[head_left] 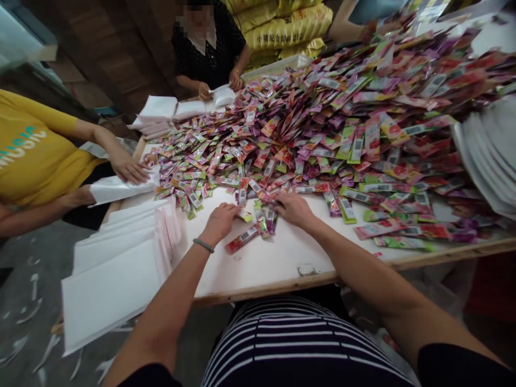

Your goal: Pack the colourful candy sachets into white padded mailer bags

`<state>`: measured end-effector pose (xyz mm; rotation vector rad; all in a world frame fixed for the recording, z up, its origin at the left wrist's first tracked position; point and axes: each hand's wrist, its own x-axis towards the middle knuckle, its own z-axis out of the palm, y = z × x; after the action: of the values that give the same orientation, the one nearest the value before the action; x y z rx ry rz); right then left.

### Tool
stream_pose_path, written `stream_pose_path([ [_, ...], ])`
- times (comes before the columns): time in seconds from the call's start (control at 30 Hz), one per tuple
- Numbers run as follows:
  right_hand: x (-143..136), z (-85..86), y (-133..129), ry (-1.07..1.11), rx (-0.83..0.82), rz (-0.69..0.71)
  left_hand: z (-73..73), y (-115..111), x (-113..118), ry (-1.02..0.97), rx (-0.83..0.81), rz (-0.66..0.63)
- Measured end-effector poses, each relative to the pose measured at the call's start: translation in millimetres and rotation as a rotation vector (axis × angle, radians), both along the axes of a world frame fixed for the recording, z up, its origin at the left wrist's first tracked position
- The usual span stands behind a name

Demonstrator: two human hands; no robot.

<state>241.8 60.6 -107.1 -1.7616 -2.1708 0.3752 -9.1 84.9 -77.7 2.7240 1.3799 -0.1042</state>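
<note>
A large heap of small, flat, stick-shaped packets (pixel 282 140) in pink, red, green and purple covers much of the white table (pixel 278 263). My left hand (pixel 220 221), with a grey band at the wrist, is closed at the front edge of the heap. Its fingertips pinch a green-ended packet (pixel 245 216). Opposite it, my right hand (pixel 296 209) has its fingers curled onto some reddish packets (pixel 266 198). Between my hands lie a few loose packets, a green one (pixel 261 221) among them. A red packet (pixel 242 239) lies nearer to me.
Stacked white bags (pixel 113 274) overhang the table's left edge. A person in yellow (pixel 36 150) handles a white bag (pixel 124 188) there. Another person in black (pixel 212 48) works across the table. More white bags (pixel 489 156) stand at right. Yellow sacks (pixel 286 32) are piled behind.
</note>
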Motion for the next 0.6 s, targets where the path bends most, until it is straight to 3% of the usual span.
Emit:
stream_pose_path([
  [0.13,11.6,7.6,1.0,0.100,-0.005,-0.205,5.7,-29.1,-9.2,-0.044,-0.018,0.253],
  [0.3,-17.3,16.9,-14.6,0.150,-0.003,-0.170,15.0,-48.1,-4.7,-0.064,-0.089,0.595],
  [0.37,-35.8,17.3,-23.2,0.079,-0.064,-0.078,16.7,-50.7,1.6,-0.066,-0.035,0.604],
  [0.47,-55.5,13.9,-31.8,-0.065,-0.083,0.057,16.2,-54.9,10.2,-0.037,-0.003,0.494],
  [0.6,-53.8,9.2,-30.6,-0.132,-0.056,0.090,12.6,-62.2,10.3,-0.004,-0.027,0.416],
])
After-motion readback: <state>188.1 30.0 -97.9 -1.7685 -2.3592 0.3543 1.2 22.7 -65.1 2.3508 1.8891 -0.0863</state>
